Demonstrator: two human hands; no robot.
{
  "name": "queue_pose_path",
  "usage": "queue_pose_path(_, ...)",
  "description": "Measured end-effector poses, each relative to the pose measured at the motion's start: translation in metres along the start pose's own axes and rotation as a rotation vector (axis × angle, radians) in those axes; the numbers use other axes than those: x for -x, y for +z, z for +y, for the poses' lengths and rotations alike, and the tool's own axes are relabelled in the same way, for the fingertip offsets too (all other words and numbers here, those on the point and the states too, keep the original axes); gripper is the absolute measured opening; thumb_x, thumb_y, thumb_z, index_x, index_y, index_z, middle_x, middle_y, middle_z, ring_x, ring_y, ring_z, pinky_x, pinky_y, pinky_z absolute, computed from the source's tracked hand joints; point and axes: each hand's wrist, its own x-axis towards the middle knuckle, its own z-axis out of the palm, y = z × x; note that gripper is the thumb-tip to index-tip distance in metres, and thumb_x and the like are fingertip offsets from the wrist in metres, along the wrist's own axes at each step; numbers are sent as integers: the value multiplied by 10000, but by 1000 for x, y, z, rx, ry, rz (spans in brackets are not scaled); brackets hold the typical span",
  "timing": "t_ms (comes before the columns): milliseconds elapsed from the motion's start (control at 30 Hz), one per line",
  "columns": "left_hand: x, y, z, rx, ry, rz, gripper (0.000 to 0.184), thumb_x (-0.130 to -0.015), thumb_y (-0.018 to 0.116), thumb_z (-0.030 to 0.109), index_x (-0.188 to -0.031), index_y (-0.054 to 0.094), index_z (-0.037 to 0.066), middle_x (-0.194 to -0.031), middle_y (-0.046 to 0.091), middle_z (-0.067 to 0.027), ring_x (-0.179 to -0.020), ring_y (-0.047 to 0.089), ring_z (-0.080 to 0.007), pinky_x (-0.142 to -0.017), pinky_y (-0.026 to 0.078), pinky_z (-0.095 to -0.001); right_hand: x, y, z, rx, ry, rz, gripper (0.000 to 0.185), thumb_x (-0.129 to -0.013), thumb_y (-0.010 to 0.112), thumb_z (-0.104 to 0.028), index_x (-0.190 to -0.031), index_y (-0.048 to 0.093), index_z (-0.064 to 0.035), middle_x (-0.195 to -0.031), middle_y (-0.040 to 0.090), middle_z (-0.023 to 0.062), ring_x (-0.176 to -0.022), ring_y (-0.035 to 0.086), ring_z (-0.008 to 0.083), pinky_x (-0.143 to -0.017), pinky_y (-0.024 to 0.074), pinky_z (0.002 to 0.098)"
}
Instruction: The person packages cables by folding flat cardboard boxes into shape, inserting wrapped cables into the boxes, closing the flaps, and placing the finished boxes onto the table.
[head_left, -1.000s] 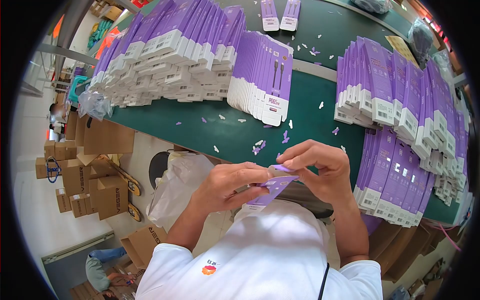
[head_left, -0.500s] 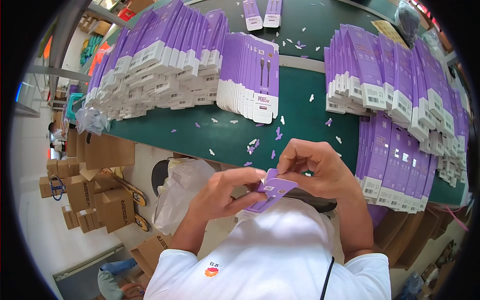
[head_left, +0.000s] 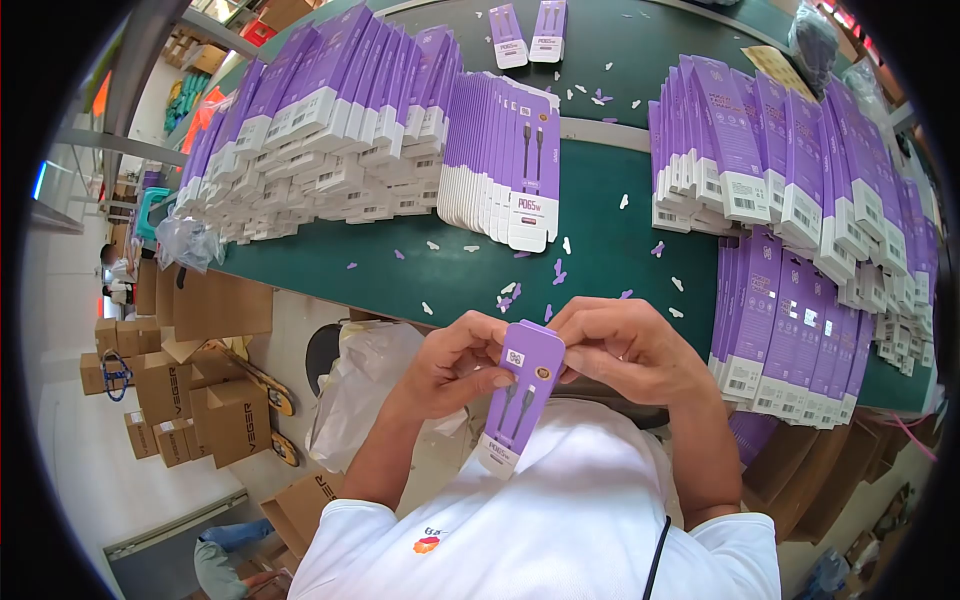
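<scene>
Apparently for steadiness, the left hand [head_left: 452,368] pinched one side of the purple box [head_left: 526,384] and the right hand [head_left: 640,355] the other near its top, holding it tilted before the white shirt [head_left: 560,500].

Slim purple-and-white carton [head_left: 522,395] sat just below centre frame, printed face to camera, twin dark cables and square code showing, top leaned right.
</scene>
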Motion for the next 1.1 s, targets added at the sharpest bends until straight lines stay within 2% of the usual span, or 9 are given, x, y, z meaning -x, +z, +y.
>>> queue_pose_path(133, -6, -4, 15, -295, 30, -4, 366, -1007, 793, -56, -1352, 677, -23, -1198, 788, -127, -1054, 799, -194, -906, 652, -333, -2, 14, 2, -247, 69, 105, 179, -1022, 679, 55, -1173, 772, 29, -1151, 760, 71, -1038, 734, 130, -844, 615, 287)
queue_pose_path(267, -13, -1, 37, -609, 27, -39, 359, -971, 842, -23, -1311, 727, -17, -1185, 798, -122, -1000, 812, -203, -869, 661, -334, -1, 6, 0, 186, -13, 158, 182, -988, 709, 72, -1152, 767, 16, -1202, 779, 94, -1023, 772, 176, -832, 637, 317)
queue_pose_path(333, -13, 4, 33, -545, 18, 31, 361, -984, 831, -24, -1325, 716, -15, -1189, 801, -121, -1005, 816, -202, -878, 665, -336, -1, 4, -2, 515, -120, 179, 202, -966, 721, 85, -1145, 767, 1, -1263, 789, 125, -1026, 794, 219, -862, 654, 339)
queue_pose_path(467, -10, 14, 11, -212, 3, 247, 363, -1003, 819, -16, -1345, 697, -8, -1178, 807, -120, -1012, 825, -203, -876, 673, -336, -4, 12, -5, 407, -282, 221, 194, -953, 735, 67, -1124, 771, -16, -1410, 763, 176, -1152, 804, 308, -945, 664, 384)
queue_pose_path(633, -11, 21, 10, -449, 41, 188, 366, -1000, 822, -19, -1341, 690, -1, -1176, 810, -124, -1008, 827, -202, -866, 677, -336, -4, 4, 11, 447, -264, 161, 225, -1009, 770, -51, -1219, 782, 29, -1513, 701, 268, -1348, 733, 359, -1069, 604, 426)
queue_pose_path(733, -14, 23, 14, -625, 123, 162, 385, -978, 840, -22, -1333, 694, 13, -1165, 810, -131, -985, 826, -226, -834, 677, -343, -1, 16, 10, 54, -196, 277, 228, -1067, 750, -103, -1211, 797, 69, -1498, 706, 285, -1315, 743, 337, -1084, 596, 439)
queue_pose_path(867, -26, 28, 21, -805, 368, 148, 434, -928, 884, -19, -1319, 702, 29, -1164, 811, -142, -938, 814, -276, -770, 667, -364, -3, 23, 9, -173, -11, 368, 182, -1086, 759, -96, -1152, 830, 58, -1371, 775, 252, -1294, 734, 255, -1044, 591, 382)
queue_pose_path(933, -23, 30, 18, -819, 377, 159, 482, -910, 899, -17, -1343, 696, 40, -1183, 814, -145, -928, 808, -285, -753, 660, -370, -3, 24, 8, -260, 100, 402, 182, -1091, 760, -102, -1124, 844, 55, -1313, 800, 238, -1264, 742, 231, -995, 600, 350)
queue_pose_path(1100, -25, 32, 19, -871, 445, 160, 590, -886, 911, -30, -1415, 670, 73, -1214, 820, -145, -909, 802, -274, -736, 651, -361, -12, 38, 8, -241, -67, 524, 96, -1031, 812, -20, -1106, 798, 39, -1260, 814, 211, -1179, 795, 255, -952, 649, 342)
